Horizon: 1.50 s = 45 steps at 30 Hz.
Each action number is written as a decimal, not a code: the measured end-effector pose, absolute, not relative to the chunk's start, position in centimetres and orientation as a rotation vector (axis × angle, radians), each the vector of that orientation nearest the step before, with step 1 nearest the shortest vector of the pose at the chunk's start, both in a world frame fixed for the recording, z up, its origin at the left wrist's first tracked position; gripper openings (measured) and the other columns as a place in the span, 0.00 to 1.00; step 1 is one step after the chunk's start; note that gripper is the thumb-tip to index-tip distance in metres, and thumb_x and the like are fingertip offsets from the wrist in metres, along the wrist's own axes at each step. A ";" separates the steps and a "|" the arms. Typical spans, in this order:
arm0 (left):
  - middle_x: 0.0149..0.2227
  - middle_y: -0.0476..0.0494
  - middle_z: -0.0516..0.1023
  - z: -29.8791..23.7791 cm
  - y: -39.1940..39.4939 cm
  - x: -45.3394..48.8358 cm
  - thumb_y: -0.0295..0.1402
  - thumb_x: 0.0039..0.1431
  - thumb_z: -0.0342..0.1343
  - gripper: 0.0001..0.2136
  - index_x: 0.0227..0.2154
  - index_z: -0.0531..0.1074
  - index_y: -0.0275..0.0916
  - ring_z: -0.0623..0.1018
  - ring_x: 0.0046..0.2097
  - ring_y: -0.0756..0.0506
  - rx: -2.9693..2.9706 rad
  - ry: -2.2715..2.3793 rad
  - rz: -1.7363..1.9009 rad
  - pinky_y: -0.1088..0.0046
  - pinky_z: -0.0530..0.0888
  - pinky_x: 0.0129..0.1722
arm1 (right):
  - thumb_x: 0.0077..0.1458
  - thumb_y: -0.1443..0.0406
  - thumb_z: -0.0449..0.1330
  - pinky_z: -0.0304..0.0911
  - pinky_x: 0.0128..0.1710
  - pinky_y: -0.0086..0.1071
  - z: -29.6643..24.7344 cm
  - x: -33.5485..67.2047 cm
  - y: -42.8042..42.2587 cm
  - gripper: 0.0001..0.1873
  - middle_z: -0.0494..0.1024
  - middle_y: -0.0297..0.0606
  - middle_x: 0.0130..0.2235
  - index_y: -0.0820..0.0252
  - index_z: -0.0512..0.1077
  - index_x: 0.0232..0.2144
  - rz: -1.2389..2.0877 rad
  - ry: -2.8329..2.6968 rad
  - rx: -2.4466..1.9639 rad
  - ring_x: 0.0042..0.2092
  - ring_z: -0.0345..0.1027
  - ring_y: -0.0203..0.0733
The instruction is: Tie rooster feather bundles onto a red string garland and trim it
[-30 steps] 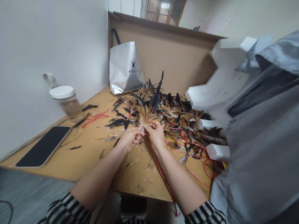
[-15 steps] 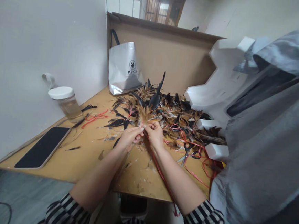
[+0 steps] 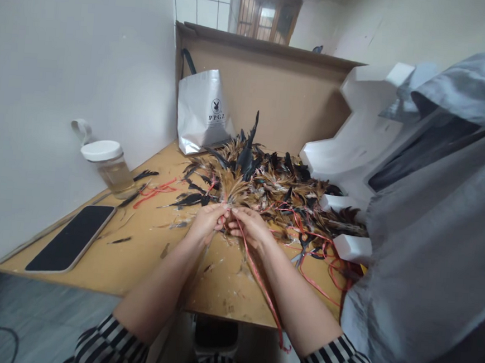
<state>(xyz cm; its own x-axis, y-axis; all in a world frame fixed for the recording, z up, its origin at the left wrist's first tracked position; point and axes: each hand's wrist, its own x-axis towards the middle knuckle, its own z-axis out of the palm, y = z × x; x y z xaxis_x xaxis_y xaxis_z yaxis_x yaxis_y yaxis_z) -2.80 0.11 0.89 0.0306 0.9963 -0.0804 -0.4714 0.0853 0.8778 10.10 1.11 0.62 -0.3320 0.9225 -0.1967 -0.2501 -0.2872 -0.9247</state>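
Note:
My left hand (image 3: 207,221) and my right hand (image 3: 252,227) meet over the wooden table (image 3: 144,252), fingers pinched at the base of a small bundle of brown and black feathers (image 3: 230,185). A red string (image 3: 256,272) runs from that pinch back along my right forearm and off the table's front edge. My right hand's fingers press on the string at the bundle's base. Behind the bundle lies a large heap of feathers (image 3: 284,187) tangled with more red string.
A phone (image 3: 70,237) lies face up at the left, a lidded jar (image 3: 109,164) behind it. A silver bag (image 3: 203,110) leans on a cardboard wall. Scissors (image 3: 302,248) lie right of my hand. White foam pieces (image 3: 354,151) and grey cloth (image 3: 435,230) fill the right.
Both hands have shifted slightly and my right hand has dropped lower and flatter at the bundle's base. The feather bundle has tilted a little to the left.

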 end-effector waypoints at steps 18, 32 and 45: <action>0.17 0.49 0.67 -1.1 0.6 -2.9 0.35 0.54 0.48 0.12 0.18 0.66 0.36 0.66 0.21 0.52 1.669 1.378 1.309 0.77 0.61 0.23 | 0.38 0.62 0.60 0.51 0.21 0.26 1.0 9.1 0.9 0.09 0.68 0.31 0.16 0.63 0.70 0.16 1.144 -1.308 -1.102 0.19 0.55 0.30; 0.35 0.32 0.76 -0.3 -1.2 -1.4 0.24 0.58 0.39 0.17 0.45 0.70 0.29 0.76 0.37 0.42 2.159 2.004 0.943 0.68 0.69 0.38 | 0.47 0.62 0.54 0.52 0.24 0.26 1.2 8.1 0.4 0.13 0.64 0.30 0.16 0.62 0.69 0.15 0.602 -1.601 -1.227 0.21 0.54 0.32; 0.38 0.35 0.73 0.5 -1.9 -1.8 0.24 0.52 0.43 0.22 0.50 0.68 0.29 0.72 0.41 0.43 2.105 1.780 1.173 0.66 0.69 0.43 | 0.45 0.59 0.58 0.55 0.25 0.26 1.9 9.3 0.9 0.12 0.72 0.34 0.20 0.62 0.75 0.21 0.620 -1.606 -1.302 0.24 0.62 0.34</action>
<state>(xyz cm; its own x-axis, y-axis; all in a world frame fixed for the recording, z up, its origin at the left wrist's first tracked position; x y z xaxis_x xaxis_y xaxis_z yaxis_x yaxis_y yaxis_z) -1.78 -1.85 0.53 -0.0069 0.8874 0.4609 0.7736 -0.2873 0.5648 9.25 0.85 1.86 0.0111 0.9368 0.3497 0.4585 0.3060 -0.8343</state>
